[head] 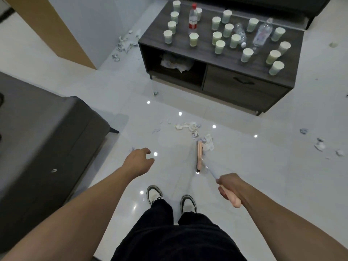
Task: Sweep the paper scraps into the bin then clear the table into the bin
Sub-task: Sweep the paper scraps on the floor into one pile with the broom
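My right hand (228, 187) grips the pink handle of a broom (199, 157) whose head rests on the white tile floor. Crumpled paper scraps (190, 128) lie just beyond and beside the broom head. More scraps (320, 146) are scattered at the right, and another pile (123, 44) lies by the wall at the far left. My left hand (138, 162) hovers over the floor with loosely curled fingers, holding nothing. The dark low table (244, 87) carries several paper cups (219, 47) and three plastic bottles (193, 18). No bin is in view.
A grey sofa (41, 144) fills the left side. Crumpled paper sits in the table's open shelf (175, 63). A tan wall panel (60, 29) stands at the upper left. My shoes (169, 198) are on the tiles below the broom.
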Available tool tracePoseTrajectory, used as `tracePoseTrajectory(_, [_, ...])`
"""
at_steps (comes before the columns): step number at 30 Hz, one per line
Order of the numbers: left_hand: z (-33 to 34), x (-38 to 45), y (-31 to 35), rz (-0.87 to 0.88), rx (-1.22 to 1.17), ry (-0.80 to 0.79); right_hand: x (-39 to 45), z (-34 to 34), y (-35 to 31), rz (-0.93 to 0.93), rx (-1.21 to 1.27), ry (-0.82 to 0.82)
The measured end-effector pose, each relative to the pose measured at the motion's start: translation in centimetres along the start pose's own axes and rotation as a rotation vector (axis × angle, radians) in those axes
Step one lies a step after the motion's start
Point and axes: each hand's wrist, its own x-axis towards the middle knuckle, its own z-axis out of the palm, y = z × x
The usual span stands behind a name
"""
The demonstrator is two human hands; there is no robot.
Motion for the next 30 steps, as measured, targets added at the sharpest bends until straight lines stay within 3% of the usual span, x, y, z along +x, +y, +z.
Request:
tracePoseTrajectory(4, [-0.4, 0.0, -0.1, 0.033, -0.006, -0.007, -2.1, 2.5, -2.3, -0.049, -0.006, -0.059])
tracePoseTrajectory(9, [-2.4, 1.2, -2.0, 0.118, 0.04, -0.022, -4.5, 10.4, -4.8, -0.102, -0.063, -0.231])
tracePoseTrajectory(17, [-8.6, 3.3, -15.4, 0.045, 0.125, -0.084, -4.7, 28.0, -9.2, -0.019, -0.179, -0.443])
tracePoseTrajectory(23, [-11.8, 6.7, -22.2, -0.018, 0.087, -0.047, -3.4, 34.9, -12.3, 0.031, -0.171, -0.342])
tracePoseTrajectory(30, [-12.9, 11.9, -21.1, 0.029, 0.035, -0.138, -2.7, 28.2, -15.2, 0.094, 0.048, -0.143])
